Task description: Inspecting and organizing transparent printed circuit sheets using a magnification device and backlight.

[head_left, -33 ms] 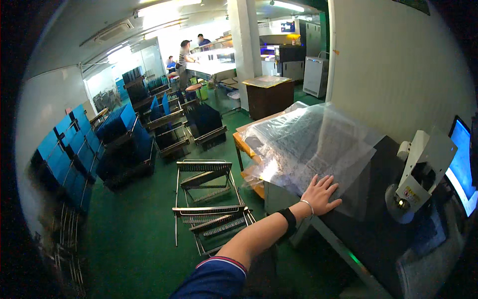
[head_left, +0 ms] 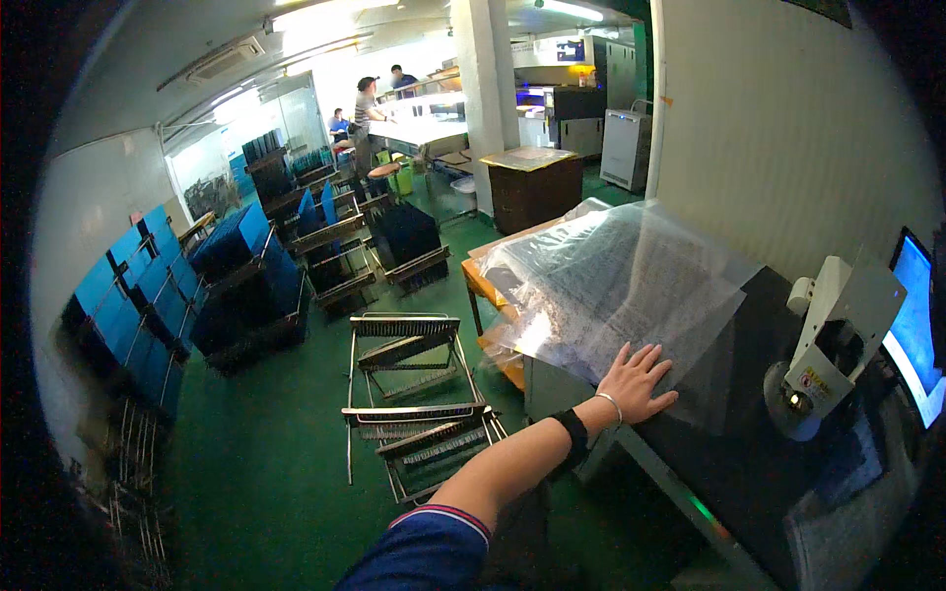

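Note:
My left hand (head_left: 636, 384) lies palm down with its fingers spread, near the front edge of a dark-topped table (head_left: 680, 463). Its fingertips rest at the lower edge of a large clear plastic film (head_left: 631, 286), which covers the far part of the table. Grey fine patterning shows through the film, and glare hides part of it. A light bracelet and a black band circle my wrist. My right hand is out of view.
A white stand-mounted device (head_left: 833, 340) and a lit monitor (head_left: 916, 325) stand at the right. Metal slotted racks (head_left: 414, 414) occupy the green floor. Blue panels (head_left: 128, 286) line the left. Beyond a pillar (head_left: 483, 98), several people work at a bright table (head_left: 424, 133).

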`<state>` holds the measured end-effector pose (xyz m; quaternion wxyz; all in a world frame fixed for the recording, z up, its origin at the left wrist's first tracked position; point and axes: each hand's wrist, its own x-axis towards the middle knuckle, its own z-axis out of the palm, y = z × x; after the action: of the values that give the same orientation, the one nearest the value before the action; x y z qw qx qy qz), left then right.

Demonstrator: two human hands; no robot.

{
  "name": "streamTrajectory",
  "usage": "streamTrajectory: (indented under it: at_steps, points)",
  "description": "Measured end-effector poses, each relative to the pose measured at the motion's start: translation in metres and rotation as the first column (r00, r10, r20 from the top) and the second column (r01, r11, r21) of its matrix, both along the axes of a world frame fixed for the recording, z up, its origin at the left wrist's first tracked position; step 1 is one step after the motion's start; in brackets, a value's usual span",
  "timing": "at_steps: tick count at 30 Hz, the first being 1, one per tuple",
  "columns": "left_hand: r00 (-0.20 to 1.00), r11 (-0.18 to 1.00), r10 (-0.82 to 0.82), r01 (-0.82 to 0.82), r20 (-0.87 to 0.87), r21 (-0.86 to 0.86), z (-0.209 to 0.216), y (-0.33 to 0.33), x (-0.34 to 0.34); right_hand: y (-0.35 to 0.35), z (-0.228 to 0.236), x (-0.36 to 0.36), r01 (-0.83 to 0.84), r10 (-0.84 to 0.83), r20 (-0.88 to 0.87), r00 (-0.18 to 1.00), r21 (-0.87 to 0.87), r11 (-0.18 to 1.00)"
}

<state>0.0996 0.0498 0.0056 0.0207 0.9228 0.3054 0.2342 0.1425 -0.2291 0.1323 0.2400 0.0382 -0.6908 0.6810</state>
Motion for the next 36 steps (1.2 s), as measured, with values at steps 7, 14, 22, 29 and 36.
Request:
streamTrajectory:
  at_steps: [7,14,22,29,36]
  points:
    - [1.0,1.0,-0.005,0.005,0.031,0.005,0.002,-0.002,-0.003,-0.003,0.003,-0.007,0.043,-0.036,-0.088,0.995,0.078,0.996]
    - [0.999,1.0,-0.004,0.004,0.05,0.0,-0.003,-0.001,0.001,-0.005,0.005,-0.012,0.222,-0.175,-0.231,0.957,0.197,0.955]
    - [1.0,1.0,-0.005,0.005,-0.013,-0.015,0.003,-0.002,-0.001,-0.013,0.011,-0.016,0.418,-0.35,-0.255,0.902,0.301,0.857]
    - [1.0,0.999,-0.021,0.02,-0.021,-0.025,0.0,0.002,0.0,-0.023,0.012,-0.018,0.488,-0.412,-0.263,0.872,0.406,0.773]
    - [0.935,0.972,-0.174,0.112,0.308,0.208,0.019,-0.006,-0.013,-0.038,0.022,0.003,0.545,-0.528,-0.171,0.832,0.433,0.718]
